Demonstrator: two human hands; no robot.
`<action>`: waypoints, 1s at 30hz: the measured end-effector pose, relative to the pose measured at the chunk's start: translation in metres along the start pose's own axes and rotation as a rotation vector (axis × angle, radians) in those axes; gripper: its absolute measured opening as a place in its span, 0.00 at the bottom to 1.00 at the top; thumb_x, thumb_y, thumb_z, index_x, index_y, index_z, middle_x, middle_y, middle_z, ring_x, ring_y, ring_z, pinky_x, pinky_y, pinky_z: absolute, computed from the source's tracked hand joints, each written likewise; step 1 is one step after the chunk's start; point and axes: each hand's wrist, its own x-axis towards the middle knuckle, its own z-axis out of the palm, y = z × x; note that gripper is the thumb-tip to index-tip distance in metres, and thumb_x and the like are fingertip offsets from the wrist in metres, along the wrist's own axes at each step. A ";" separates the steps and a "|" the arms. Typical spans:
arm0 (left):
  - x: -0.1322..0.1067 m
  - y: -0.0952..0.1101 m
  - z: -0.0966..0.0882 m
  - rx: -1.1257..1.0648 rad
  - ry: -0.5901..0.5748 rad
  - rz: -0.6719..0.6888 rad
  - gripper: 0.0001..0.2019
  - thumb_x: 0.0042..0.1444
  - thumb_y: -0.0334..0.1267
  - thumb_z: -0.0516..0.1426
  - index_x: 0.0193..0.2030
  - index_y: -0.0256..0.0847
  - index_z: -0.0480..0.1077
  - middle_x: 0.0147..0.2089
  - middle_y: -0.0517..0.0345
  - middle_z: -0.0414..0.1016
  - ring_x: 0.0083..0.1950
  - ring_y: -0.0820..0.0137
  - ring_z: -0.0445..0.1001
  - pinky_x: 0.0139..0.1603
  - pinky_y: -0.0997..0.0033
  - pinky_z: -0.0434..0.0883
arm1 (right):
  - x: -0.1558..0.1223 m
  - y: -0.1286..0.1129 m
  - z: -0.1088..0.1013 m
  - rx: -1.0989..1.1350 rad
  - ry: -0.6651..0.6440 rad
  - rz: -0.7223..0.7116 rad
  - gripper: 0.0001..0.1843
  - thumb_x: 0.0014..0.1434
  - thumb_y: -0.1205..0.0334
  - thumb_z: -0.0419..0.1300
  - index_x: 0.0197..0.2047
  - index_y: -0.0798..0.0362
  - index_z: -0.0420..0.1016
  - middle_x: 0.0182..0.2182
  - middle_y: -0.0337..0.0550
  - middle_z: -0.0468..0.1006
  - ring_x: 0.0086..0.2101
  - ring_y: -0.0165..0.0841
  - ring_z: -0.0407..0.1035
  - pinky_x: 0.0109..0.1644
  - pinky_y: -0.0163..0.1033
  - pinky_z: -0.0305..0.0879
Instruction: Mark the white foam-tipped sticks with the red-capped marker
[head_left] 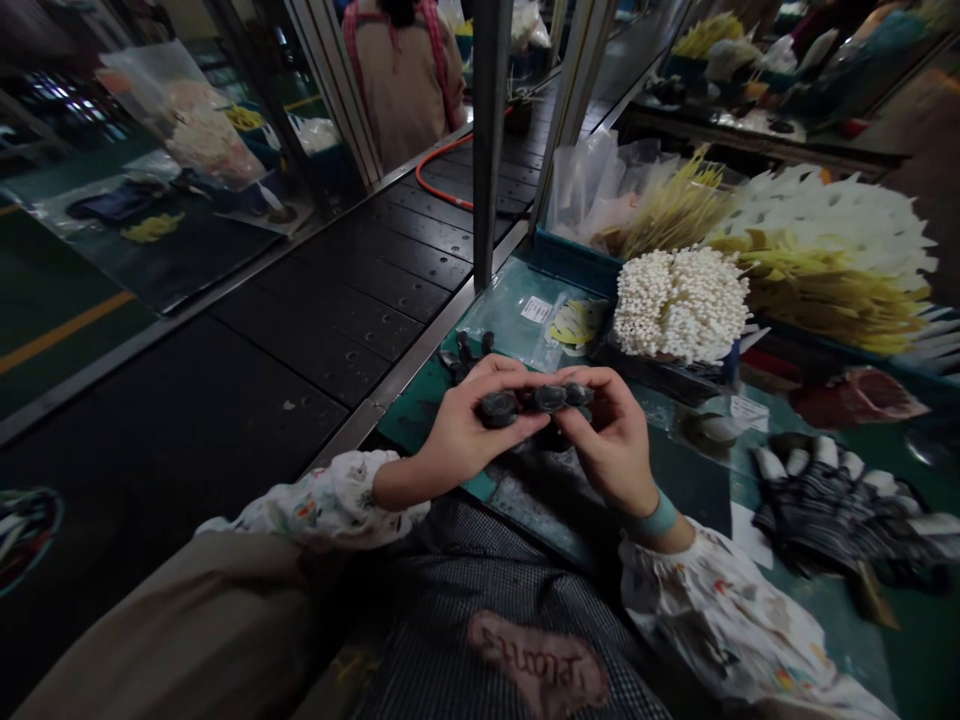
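Both my hands meet over the near edge of a green worktable (pixel 697 480). My left hand (pixel 469 425) and my right hand (pixel 611 435) are closed round a row of small dark rounded pieces (pixel 534 400), held between the fingertips of both. The thumbs press on the pieces from below. More dark pieces (pixel 469 352) lie on the table just beyond my left hand. What the pieces are I cannot make out.
A bunch of white bead-tipped stems (pixel 679 300) stands behind my hands, with yellow stems (pixel 825 290) and white cut-outs (pixel 832 215) in blue trays. Striped work gloves (pixel 832 500) lie at right. A black conveyor (pixel 315 330) runs at left. Another person (pixel 405 70) stands far off.
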 end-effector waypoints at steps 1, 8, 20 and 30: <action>0.000 -0.001 0.000 0.020 -0.003 0.020 0.13 0.59 0.36 0.67 0.51 0.48 0.82 0.45 0.54 0.75 0.50 0.65 0.74 0.58 0.63 0.71 | 0.000 0.000 0.000 -0.004 -0.003 -0.002 0.11 0.61 0.53 0.70 0.41 0.46 0.74 0.40 0.41 0.79 0.42 0.36 0.74 0.48 0.42 0.71; 0.001 -0.009 0.000 0.122 -0.007 0.249 0.15 0.61 0.32 0.66 0.54 0.47 0.79 0.49 0.54 0.74 0.52 0.68 0.76 0.57 0.66 0.75 | 0.003 0.006 -0.001 0.007 -0.014 -0.097 0.10 0.61 0.56 0.70 0.42 0.47 0.75 0.40 0.40 0.80 0.42 0.33 0.75 0.47 0.39 0.72; 0.006 -0.013 -0.005 0.421 -0.048 0.622 0.23 0.66 0.27 0.57 0.66 0.50 0.71 0.59 0.49 0.76 0.60 0.63 0.75 0.61 0.58 0.74 | 0.002 0.018 -0.004 0.080 -0.062 -0.108 0.11 0.60 0.61 0.71 0.45 0.45 0.76 0.45 0.41 0.80 0.47 0.36 0.76 0.54 0.42 0.72; 0.006 -0.013 -0.004 0.379 -0.091 0.586 0.22 0.66 0.28 0.58 0.65 0.48 0.71 0.59 0.48 0.77 0.61 0.62 0.76 0.62 0.57 0.74 | 0.001 0.016 -0.005 0.043 -0.052 -0.110 0.11 0.59 0.62 0.70 0.44 0.44 0.76 0.44 0.40 0.80 0.47 0.36 0.76 0.54 0.44 0.73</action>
